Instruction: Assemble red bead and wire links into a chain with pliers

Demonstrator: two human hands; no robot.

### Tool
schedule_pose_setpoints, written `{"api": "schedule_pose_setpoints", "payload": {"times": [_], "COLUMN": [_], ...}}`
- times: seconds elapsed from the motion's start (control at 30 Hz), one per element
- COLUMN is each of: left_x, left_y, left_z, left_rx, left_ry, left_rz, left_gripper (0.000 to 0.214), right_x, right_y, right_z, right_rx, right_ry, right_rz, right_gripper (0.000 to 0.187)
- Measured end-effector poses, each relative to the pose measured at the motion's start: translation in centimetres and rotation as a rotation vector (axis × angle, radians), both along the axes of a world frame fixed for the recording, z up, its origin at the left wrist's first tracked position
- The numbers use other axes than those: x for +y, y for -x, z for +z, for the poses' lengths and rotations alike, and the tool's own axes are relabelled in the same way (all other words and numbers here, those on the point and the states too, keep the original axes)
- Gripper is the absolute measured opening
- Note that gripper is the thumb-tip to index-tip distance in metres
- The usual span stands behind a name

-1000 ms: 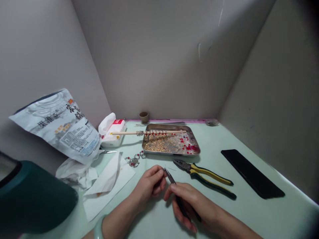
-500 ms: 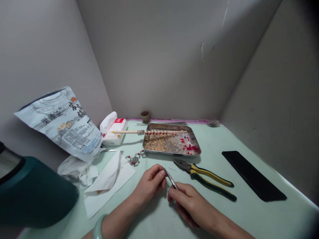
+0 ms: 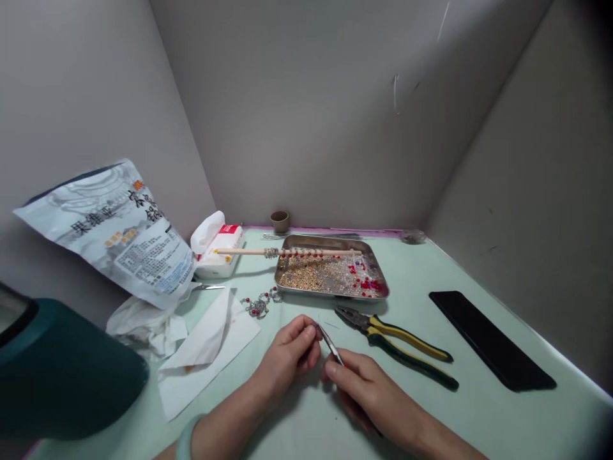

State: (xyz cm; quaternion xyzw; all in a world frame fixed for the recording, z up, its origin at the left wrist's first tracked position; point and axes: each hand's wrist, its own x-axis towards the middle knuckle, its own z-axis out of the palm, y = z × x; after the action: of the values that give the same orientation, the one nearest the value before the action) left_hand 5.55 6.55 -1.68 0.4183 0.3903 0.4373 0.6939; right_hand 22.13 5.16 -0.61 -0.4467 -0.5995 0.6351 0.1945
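My left hand (image 3: 291, 350) is closed in a pinch, thumb against the fingertips; whatever sits between them is too small to make out. In my right hand (image 3: 360, 388) is a slim pair of metal tweezers (image 3: 331, 345), its tip touching or very near the left fingertips. A fine wire (image 3: 329, 322) shows just beyond that tip; whether it is held or lies on the table I cannot tell. Combination pliers (image 3: 400, 345) with green and yellow handles lie to the right of my hands. Wire-and-red-bead pieces (image 3: 258, 306) rest to the left, ahead of my left hand.
Behind my hands stands a metal tray (image 3: 330, 294) of gold, clear and red beads. A wooden stick (image 3: 239, 252) with beaded rings spans it onto a tissue pack (image 3: 218, 265). Left are white paper (image 3: 191, 390), a pouch (image 3: 138, 236) and a dark green bottle (image 3: 71, 370); right, a black slab (image 3: 491, 338).
Both hands stay nearly in place, with the tweezers still at the left fingertips. The whole view has shifted very slightly.
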Motion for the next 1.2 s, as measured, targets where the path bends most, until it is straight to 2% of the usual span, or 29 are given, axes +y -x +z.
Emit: {"api": "schedule_pose_setpoints", "payload": {"times": [0.13, 0.23, 0.5, 0.6, 0.83, 1.2], "left_x": [0.0, 0.1, 0.1, 0.1, 0.1, -0.2], "left_y": [0.3, 0.4, 0.6, 0.8, 0.9, 0.4], "left_z": [0.2, 0.3, 0.1, 0.0, 0.1, 0.7], "left_rx": [-0.164, -0.228, -0.250, -0.284, -0.264, -0.011], "left_ry": [0.128, 0.143, 0.151, 0.180, 0.213, 0.141], "left_rz": [-0.068, -0.070, -0.063, -0.082, -0.093, -0.035], "left_gripper": [0.019, 0.020, 0.018, 0.014, 0.016, 0.017], "right_x": [0.1, 0.3, 0.7, 1.0, 1.3, 1.3], "right_y": [-0.2, -0.5, -1.1, -1.3, -1.4, -1.3], "right_z": [0.1, 0.4, 1.0, 0.6, 0.7, 0.5], "right_rx": [0.018, 0.003, -0.269, -0.350, -0.468, -0.520], "right_ry": [-0.046, -0.143, -0.598, -0.690, -0.709, -0.696], "right_rz": [0.023, -0.002, -0.022, -0.033, -0.002, 0.017], "right_gripper": [0.032, 0.030, 0.019, 0.023, 0.019, 0.019]}}
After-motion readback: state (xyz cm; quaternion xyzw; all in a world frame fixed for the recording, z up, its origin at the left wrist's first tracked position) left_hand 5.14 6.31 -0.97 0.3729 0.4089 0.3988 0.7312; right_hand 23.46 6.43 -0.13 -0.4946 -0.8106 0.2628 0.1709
